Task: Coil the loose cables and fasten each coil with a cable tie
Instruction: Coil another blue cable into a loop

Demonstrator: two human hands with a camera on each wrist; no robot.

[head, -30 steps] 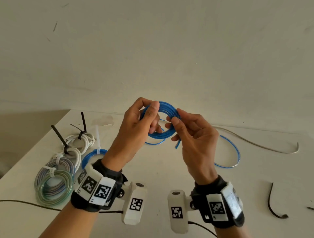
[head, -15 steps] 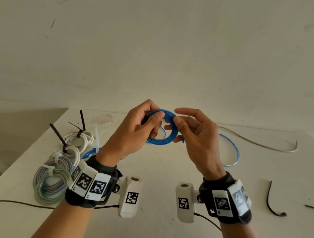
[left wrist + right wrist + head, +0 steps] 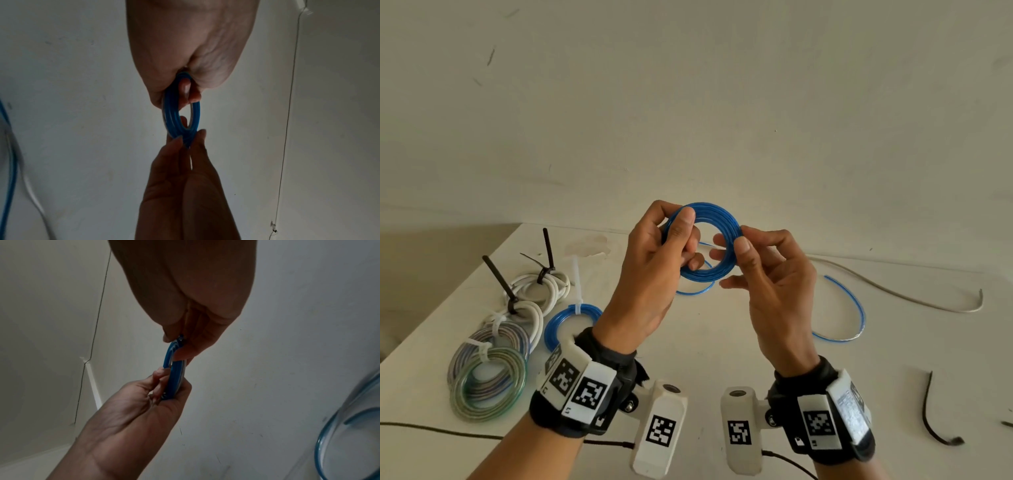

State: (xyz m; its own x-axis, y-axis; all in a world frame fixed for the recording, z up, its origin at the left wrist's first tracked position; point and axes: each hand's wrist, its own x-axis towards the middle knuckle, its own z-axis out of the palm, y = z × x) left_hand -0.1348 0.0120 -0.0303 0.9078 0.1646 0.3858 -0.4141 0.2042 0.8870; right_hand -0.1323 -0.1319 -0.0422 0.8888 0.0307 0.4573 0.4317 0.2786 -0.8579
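Observation:
Both hands hold a small blue cable coil (image 3: 714,219) upright above the white table (image 3: 722,342). My left hand (image 3: 681,236) grips the coil's left side, thumb in front and fingers through the ring. My right hand (image 3: 739,246) pinches its right side between thumb and forefinger. The left wrist view shows the blue cable coil (image 3: 174,116) edge on between both hands, as does the right wrist view, where the blue cable coil (image 3: 174,374) is dark. A loose blue tail (image 3: 854,308) of the cable curves over the table to the right.
Several tied coils lie at the left: white ones (image 3: 541,287) with black ties, a blue one (image 3: 571,318), a multicoloured one (image 3: 489,383). A loose grey cable (image 3: 893,291) runs along the far right. A black cable tie (image 3: 931,418) lies at the right. A black wire (image 3: 431,430) crosses the front edge.
Both hands lifted the blue coil a little and turned it more face-on to me. The right hand's pinch shifted along the coil's right side.

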